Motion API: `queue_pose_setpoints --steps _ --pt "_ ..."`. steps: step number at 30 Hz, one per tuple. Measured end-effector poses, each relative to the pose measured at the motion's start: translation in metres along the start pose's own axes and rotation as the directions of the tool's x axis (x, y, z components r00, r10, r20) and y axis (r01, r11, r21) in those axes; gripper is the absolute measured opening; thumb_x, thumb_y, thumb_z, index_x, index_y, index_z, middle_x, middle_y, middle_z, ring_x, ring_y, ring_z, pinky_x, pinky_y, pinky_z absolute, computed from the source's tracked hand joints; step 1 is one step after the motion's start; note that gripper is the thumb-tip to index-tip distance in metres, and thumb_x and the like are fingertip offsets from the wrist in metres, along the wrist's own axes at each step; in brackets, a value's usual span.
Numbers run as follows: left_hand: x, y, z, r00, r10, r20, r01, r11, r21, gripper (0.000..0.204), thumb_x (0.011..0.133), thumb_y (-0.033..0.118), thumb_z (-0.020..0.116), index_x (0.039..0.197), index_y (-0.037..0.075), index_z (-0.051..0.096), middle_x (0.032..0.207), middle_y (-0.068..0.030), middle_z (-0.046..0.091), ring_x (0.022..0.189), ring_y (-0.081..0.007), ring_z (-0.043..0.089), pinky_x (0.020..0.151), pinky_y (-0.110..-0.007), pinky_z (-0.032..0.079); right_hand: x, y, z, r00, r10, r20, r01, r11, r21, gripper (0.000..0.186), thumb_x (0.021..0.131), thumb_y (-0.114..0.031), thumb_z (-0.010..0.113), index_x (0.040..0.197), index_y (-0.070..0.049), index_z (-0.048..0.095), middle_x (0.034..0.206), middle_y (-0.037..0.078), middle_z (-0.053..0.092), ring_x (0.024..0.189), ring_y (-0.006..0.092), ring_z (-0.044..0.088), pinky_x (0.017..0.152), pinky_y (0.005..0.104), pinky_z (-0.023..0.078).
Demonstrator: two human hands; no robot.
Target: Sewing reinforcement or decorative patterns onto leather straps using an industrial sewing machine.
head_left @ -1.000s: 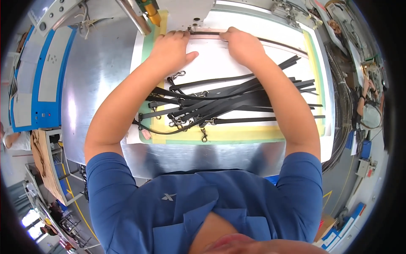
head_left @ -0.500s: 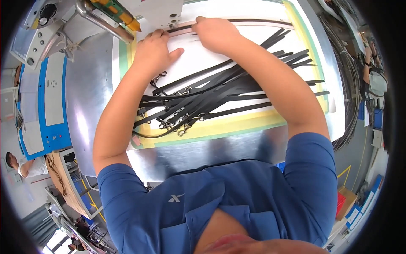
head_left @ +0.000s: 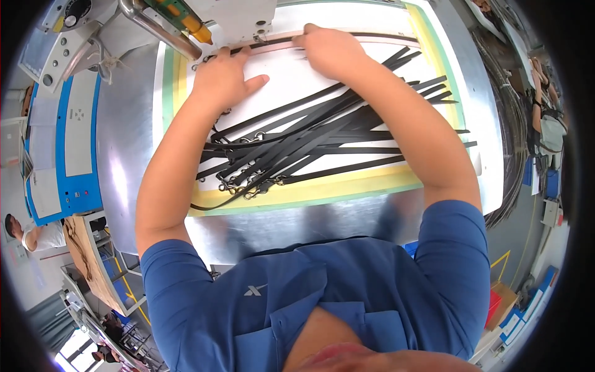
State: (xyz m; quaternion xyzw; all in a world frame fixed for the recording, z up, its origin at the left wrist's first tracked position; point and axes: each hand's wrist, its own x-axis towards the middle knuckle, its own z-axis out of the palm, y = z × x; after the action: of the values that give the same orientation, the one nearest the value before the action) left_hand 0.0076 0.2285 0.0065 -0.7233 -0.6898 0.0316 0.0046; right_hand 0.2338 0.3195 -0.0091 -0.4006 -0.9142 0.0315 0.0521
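Observation:
A long black strap [head_left: 365, 35] lies along a pink strip at the far side of the white board [head_left: 279, 77]. My left hand [head_left: 220, 80] rests on its left part, fingers reaching over it and thumb spread away. Past those fingers, a small metal clip [head_left: 197, 65] shows at the left. My right hand [head_left: 334, 54] is closed at the strap farther right, fingertips pressed to it; the exact grip is hidden. Below both hands is a pile of black straps [head_left: 322, 133], with metal snap hooks [head_left: 248, 183] bunched at its left end.
A white machine head [head_left: 248, 18] stands over the board's far edge, beside a metal tube [head_left: 158, 34] and a yellow-green nozzle [head_left: 195, 28]. A blue-and-white cabinet [head_left: 77, 149] is at the left. Dark strands [head_left: 511, 142] hang at the right. Another person [head_left: 34, 235] is far left.
The board and its strap pile have shifted a little left under the machine head. My right hand has moved slightly right along the strap; my left hand has edged left.

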Motion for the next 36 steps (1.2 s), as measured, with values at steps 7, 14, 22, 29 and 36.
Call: queue_pose_setpoints --steps 7,14,22,29,36 --pt "0.011 0.0 0.012 0.998 0.053 -0.031 -0.054 0.998 -0.025 0.077 0.09 0.062 0.069 0.148 0.013 0.059 0.139 -0.0215 0.062 0.123 -0.0396 0.065 0.105 -0.048 0.052 -0.02 0.036 -0.011 0.997 0.075 -0.019 -0.076 0.995 -0.058 0.041 0.097 -0.005 0.052 0.129 -0.017 0.074 0.123 0.012 0.068 0.11 0.033 0.071 0.095 0.0446 0.057" --pt "0.017 0.024 0.002 0.999 0.037 -0.023 -0.038 0.999 -0.02 0.078 0.089 0.063 0.07 0.145 0.01 0.062 0.136 -0.0233 0.063 0.121 -0.0407 0.065 0.105 -0.048 0.052 -0.018 0.037 -0.006 0.998 0.036 -0.051 -0.037 0.999 -0.017 0.035 0.095 -0.004 0.054 0.122 -0.012 0.075 0.121 0.013 0.067 0.107 0.0338 0.071 0.092 0.0447 0.058" --pt "0.03 0.061 0.007 0.986 0.097 -0.133 -0.104 0.994 -0.046 0.08 0.086 0.064 0.073 0.138 0.005 0.065 0.132 -0.0223 0.065 0.121 -0.04 0.065 0.104 -0.048 0.052 -0.015 0.04 -0.004 0.999 -0.001 -0.038 0.001 1.0 -0.006 0.041 0.094 -0.003 0.054 0.126 -0.016 0.076 0.119 0.013 0.068 0.102 0.034 0.073 0.089 0.0448 0.059" --pt "0.036 0.068 0.002 0.992 0.105 -0.072 -0.107 0.994 -0.024 0.082 0.086 0.062 0.073 0.14 0.002 0.063 0.134 -0.0226 0.065 0.123 -0.0401 0.064 0.106 -0.047 0.051 -0.022 0.05 -0.012 1.0 -0.006 -0.012 0.006 1.0 0.005 0.042 0.094 -0.001 0.054 0.128 -0.015 0.074 0.119 0.012 0.068 0.104 0.0334 0.072 0.09 0.0454 0.059" --pt "0.034 0.074 0.0 0.994 0.081 -0.077 -0.086 0.994 -0.063 0.083 0.087 0.066 0.072 0.145 0.008 0.062 0.135 -0.0227 0.063 0.125 -0.0398 0.063 0.106 -0.048 0.052 -0.049 0.097 -0.022 0.998 0.054 -0.023 -0.055 0.997 -0.056 0.044 0.095 0.0 0.053 0.131 -0.017 0.073 0.121 0.011 0.067 0.106 0.0325 0.072 0.09 0.0454 0.058"
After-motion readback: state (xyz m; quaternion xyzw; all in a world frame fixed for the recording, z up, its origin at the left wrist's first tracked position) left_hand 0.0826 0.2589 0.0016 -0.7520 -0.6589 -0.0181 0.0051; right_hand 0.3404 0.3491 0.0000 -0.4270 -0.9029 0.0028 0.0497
